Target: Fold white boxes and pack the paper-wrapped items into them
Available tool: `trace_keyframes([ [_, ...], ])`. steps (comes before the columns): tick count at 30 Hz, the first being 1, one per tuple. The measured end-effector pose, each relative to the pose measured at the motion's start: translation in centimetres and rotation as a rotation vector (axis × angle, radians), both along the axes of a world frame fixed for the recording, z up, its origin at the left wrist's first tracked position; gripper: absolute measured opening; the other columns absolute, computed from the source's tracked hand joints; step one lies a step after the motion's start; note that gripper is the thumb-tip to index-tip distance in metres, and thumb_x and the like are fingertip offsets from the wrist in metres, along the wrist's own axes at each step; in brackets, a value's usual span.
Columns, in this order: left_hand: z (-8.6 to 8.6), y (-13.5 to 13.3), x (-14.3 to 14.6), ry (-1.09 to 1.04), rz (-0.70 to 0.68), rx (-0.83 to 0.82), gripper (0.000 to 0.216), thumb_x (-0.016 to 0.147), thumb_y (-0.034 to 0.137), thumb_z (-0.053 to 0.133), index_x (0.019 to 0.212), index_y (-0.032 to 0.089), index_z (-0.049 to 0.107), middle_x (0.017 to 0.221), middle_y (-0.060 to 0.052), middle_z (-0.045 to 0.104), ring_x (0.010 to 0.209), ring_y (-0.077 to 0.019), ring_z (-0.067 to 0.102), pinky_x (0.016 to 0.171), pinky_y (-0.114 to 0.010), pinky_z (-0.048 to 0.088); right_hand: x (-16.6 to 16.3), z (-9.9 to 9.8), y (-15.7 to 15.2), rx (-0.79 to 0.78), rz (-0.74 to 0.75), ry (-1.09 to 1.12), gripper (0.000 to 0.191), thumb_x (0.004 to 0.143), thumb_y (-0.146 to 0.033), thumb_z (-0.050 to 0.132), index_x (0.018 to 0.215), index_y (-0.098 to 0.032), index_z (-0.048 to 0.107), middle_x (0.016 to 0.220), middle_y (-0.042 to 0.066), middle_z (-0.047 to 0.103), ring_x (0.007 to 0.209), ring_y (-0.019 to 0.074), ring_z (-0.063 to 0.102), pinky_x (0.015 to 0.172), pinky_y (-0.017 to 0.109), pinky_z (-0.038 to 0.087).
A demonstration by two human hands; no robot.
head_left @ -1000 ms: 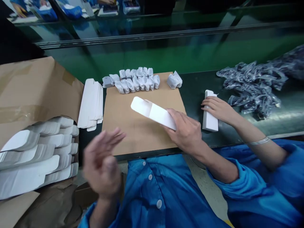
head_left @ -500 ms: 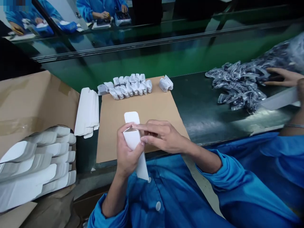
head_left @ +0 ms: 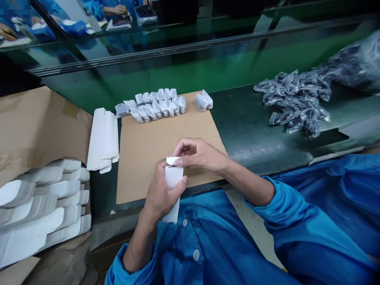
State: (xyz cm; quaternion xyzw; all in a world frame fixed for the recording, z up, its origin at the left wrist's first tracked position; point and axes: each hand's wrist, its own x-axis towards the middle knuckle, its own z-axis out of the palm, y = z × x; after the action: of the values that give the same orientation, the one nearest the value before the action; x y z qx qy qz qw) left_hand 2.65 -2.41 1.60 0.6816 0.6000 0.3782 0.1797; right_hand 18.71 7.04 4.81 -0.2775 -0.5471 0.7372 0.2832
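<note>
A slim white cardboard box (head_left: 174, 177) is held over the near edge of the bench, its flapped end facing up and away from me. Wrapped around its sides, my left hand (head_left: 162, 190) is closed on it, thumb along the near face. The fingers of my right hand (head_left: 202, 155) pinch the end flap (head_left: 173, 160), which is bent over the box's opening. Beneath lies a flat brown cardboard sheet (head_left: 142, 158). Toward its far edge stand several small white wrapped packets (head_left: 158, 105) in rows, and a separate pair of packets (head_left: 204, 101) sits to their right.
Flat white cartons (head_left: 103, 138) are stacked left of the sheet. A large brown carton (head_left: 59, 122) holds many more folded boxes (head_left: 56, 190). On the right lies a heap of clear-bagged dark items (head_left: 299, 99). People in blue work across the line.
The end flap, upright before, is now folded down over the opening by my right hand. A co-worker's hand at the bagged heap has gone from view. The camera view has shifted slightly.
</note>
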Motion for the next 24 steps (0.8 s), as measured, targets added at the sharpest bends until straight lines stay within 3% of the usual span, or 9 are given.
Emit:
trace_keyframes([
  [4,-1.1,-0.4,0.7,-0.112,0.074,0.165,0.078,0.076,0.03,0.073,0.14,0.022,0.028,0.118,-0.01,0.053,0.104,-0.0225,0.062,0.081,-0.035,0.056,0.0,0.0,-1.1,0.102,-0.069,-0.001,0.02,0.076,-0.029,0.078,0.087,-0.016,0.067,0.083,0.0,0.065,0.075,0.0108,0.059,0.065,0.022,0.045],
  [6,-1.1,-0.6,0.9,-0.124,0.083,0.124,0.097,0.078,0.031,0.073,0.151,0.023,0.01,0.125,-0.014,0.053,0.107,-0.0243,0.062,0.083,-0.037,0.057,0.1,0.2,-1.6,0.196,-0.1,-0.049,0.016,0.079,-0.029,0.076,0.086,-0.016,0.07,0.086,0.002,0.067,0.078,0.0126,0.06,0.067,0.024,0.046],
  [8,-0.7,-0.7,0.8,-0.045,0.064,0.041,0.101,0.08,0.033,0.071,0.154,0.023,0.004,0.136,-0.018,0.049,0.113,-0.0275,0.061,0.084,-0.039,0.057,0.1,0.3,-2.1,0.3,-0.115,-0.085,0.011,0.083,-0.027,0.072,0.088,-0.017,0.072,0.093,0.003,0.069,0.083,0.0141,0.062,0.07,0.026,0.048],
  [12,0.2,-0.8,0.2,0.075,-0.034,-0.027,0.083,0.085,0.035,0.065,0.152,0.024,0.018,0.148,-0.018,0.042,0.131,-0.032,0.052,0.099,-0.046,0.053,0.3,-0.1,-2.8,0.453,-0.102,-0.04,0.015,0.09,-0.02,0.063,0.099,-0.02,0.074,0.104,0.004,0.071,0.098,0.0158,0.064,0.087,0.032,0.051],
  [16,0.4,-1.0,0.0,0.035,-0.03,-0.05,0.078,0.085,0.034,0.065,0.15,0.024,0.023,0.145,-0.017,0.046,0.129,-0.0294,0.054,0.099,-0.044,0.053,0.2,-1.1,-3.4,0.551,-0.153,0.028,0.018,0.091,-0.022,0.062,0.106,-0.021,0.073,0.113,0.006,0.07,0.11,0.0166,0.064,0.096,0.034,0.051],
  [21,0.5,-1.4,0.7,-0.021,-0.014,-0.081,0.073,0.086,0.034,0.064,0.148,0.023,0.027,0.145,-0.016,0.046,0.13,-0.0275,0.053,0.1,-0.041,0.052,-0.6,-2.5,-5.4,0.739,-0.344,0.013,0.019,0.09,-0.023,0.065,0.107,-0.019,0.071,0.114,0.01,0.072,0.108,0.0187,0.066,0.093,0.037,0.052],
  [24,0.4,-1.1,1.1,-0.073,0.005,-0.099,0.069,0.085,0.032,0.064,0.145,0.022,0.032,0.144,-0.015,0.047,0.129,-0.0272,0.053,0.1,-0.04,0.052,-1.1,-3.0,-6.4,0.762,-0.446,-0.04,0.019,0.094,-0.023,0.058,0.108,-0.022,0.07,0.115,0.009,0.073,0.108,0.0188,0.067,0.093,0.037,0.051],
])
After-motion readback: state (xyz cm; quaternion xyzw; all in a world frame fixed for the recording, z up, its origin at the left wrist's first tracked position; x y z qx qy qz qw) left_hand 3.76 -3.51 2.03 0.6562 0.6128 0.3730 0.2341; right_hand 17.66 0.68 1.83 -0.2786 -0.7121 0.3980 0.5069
